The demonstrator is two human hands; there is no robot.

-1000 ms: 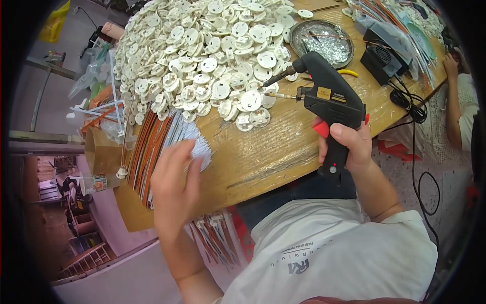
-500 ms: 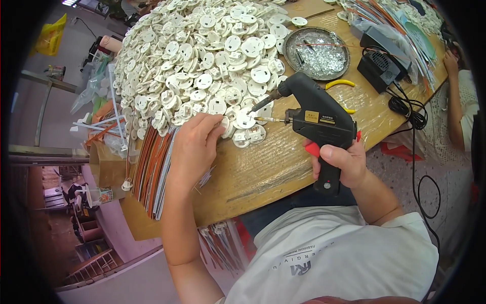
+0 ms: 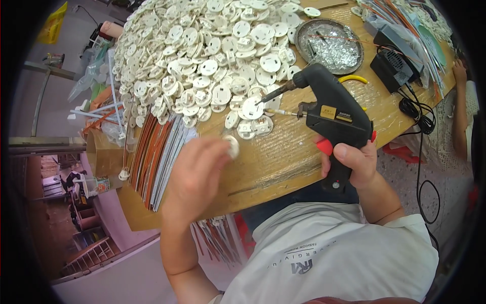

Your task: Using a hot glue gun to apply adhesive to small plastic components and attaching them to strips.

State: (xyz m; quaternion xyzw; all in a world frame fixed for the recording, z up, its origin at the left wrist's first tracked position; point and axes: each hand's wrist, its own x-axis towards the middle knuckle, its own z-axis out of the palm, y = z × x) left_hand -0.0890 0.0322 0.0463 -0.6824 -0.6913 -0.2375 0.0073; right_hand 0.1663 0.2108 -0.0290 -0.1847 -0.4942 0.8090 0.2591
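My right hand (image 3: pixel 359 162) is wrapped round the handle of a black soldering gun (image 3: pixel 336 114) with a red trigger. Its thin metal tip and a dark feed tube point left at a white round disc (image 3: pixel 252 108) at the near edge of a big heap of similar discs (image 3: pixel 202 66). Fingers of my left hand (image 3: pixel 197 175), a little blurred, pinch another white disc (image 3: pixel 233 147) above the bare wooden tabletop. Beside that hand lies a bundle of orange, brown and white wires (image 3: pixel 157 157).
A round metal pan (image 3: pixel 354 63) with shiny silver bits stands behind the gun, near yellow-handled pliers (image 3: pixel 353 78). Farther right are a black power box (image 3: pixel 392 67), its coiled cable (image 3: pixel 417 114) and more wires. Another person's arm (image 3: pixel 460 101) shows at the right edge.
My left hand has drawn back from the heap toward me, carrying a white disc. The soldering gun sits slightly further right in the picture, as the whole view has shifted.
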